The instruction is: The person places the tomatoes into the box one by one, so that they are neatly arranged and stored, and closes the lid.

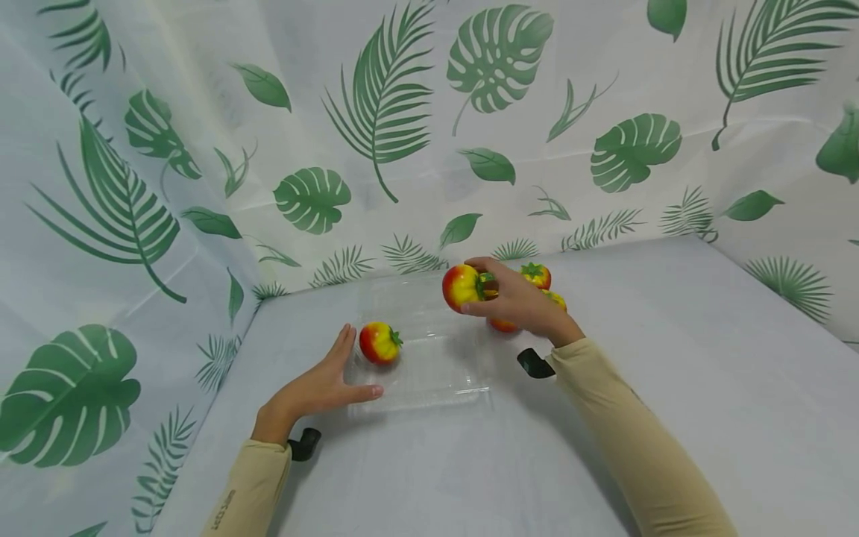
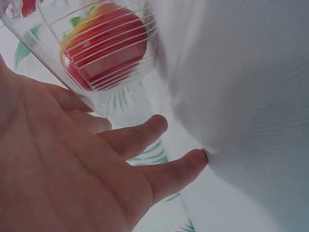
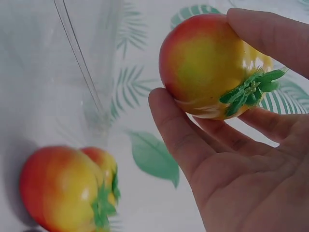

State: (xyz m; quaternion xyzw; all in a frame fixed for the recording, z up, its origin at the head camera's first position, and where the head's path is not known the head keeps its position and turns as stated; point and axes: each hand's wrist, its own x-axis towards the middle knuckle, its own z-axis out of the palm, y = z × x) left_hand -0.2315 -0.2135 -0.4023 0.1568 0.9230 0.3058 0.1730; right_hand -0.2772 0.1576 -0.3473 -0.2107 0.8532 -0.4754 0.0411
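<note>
My right hand (image 1: 513,298) grips a red-and-yellow tomato (image 1: 461,288) with a green leafy top, thumb and fingers around its sides. It is held up over the right part of a clear plastic tray (image 1: 436,377). In the right wrist view, the held tomato (image 3: 203,63) shows its leafy top towards the palm. Another tomato (image 1: 379,344) sits inside the tray at its left side. Beside that left wall is my left hand (image 1: 329,384), fingers spread and thumb at the near left corner. The ridged wall covers the inner tomato (image 2: 108,46) in the left wrist view.
Several more tomatoes (image 1: 537,275) lie on the table right of the tray, partly hidden behind my right hand. A pale cloth (image 1: 671,358) covers the table. Leaf-printed sheets (image 1: 403,209) hang behind and at both sides.
</note>
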